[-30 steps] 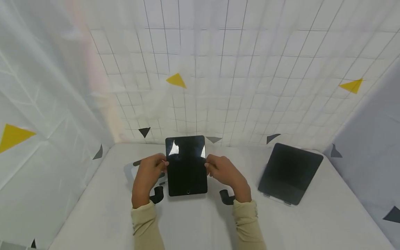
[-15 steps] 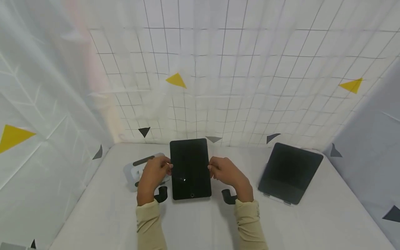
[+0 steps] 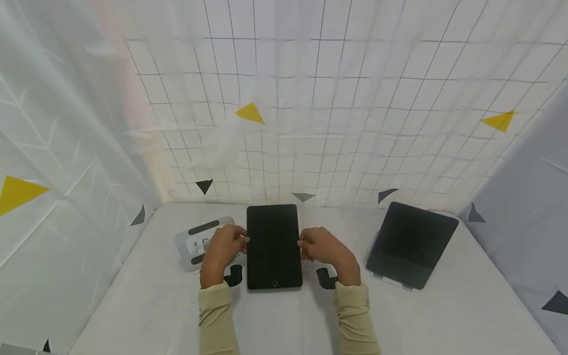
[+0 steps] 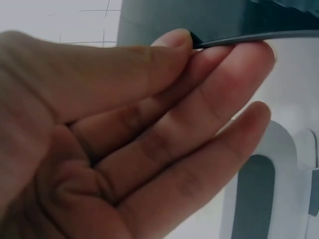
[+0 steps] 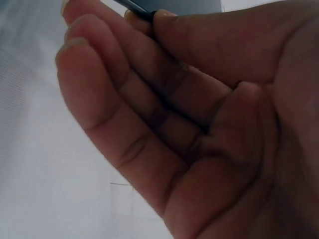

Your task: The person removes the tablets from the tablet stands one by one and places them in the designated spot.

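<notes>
A black tablet point(image 3: 273, 246) with a round home button at its near end is held between both hands in the middle of the head view. My left hand point(image 3: 225, 249) pinches its left edge; in the left wrist view the thumb point(image 4: 174, 40) lies on the screen side and the fingers behind. On the opposite edge, my right hand point(image 3: 327, 246) pinches with thumb and fingers, and the right wrist view shows only a corner of the tablet edge point(image 5: 134, 9). Whether the tablet touches the table is unclear.
Partly behind the left hand lies a grey-white stand-like piece point(image 3: 205, 227) with dark pads. A dark flat panel point(image 3: 412, 245), tilted, stands on the right of the white table point(image 3: 284, 320). White sheeting with grid lines point(image 3: 284, 98) closes the back.
Both hands have brought the tablet slightly right and nearer to me. Its bright screen reflection is gone, and more of the grey-white piece shows.
</notes>
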`<state>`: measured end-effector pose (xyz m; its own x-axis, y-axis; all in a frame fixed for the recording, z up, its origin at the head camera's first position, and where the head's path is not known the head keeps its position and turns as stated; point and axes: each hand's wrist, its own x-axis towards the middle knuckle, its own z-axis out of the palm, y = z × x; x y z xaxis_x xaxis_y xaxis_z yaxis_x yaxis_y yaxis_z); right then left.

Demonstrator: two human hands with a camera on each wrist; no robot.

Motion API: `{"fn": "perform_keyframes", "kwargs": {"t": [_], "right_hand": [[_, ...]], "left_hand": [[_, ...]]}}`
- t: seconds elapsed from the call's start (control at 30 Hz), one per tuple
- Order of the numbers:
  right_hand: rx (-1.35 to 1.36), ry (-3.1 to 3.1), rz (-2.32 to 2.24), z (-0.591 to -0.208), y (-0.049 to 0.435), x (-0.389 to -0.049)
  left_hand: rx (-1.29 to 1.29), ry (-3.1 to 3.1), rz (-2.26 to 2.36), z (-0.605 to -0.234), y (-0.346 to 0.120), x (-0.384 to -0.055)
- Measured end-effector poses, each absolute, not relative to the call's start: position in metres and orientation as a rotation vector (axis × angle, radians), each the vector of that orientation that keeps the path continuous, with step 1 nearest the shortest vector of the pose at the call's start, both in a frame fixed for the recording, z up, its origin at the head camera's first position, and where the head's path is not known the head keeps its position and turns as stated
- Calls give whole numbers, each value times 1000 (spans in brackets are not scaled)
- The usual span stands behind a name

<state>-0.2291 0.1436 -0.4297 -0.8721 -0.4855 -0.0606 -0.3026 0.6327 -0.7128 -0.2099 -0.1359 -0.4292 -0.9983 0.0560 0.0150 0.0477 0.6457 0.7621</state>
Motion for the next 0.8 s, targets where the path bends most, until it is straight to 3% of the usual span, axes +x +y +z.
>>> {"fn": "perform_keyframes", "kwargs": {"t": [0.8], "right_hand": [[-454, 2538, -852, -439, 130, -224]], "left_hand": [[53, 2813, 1105, -444, -130, -215]]}}
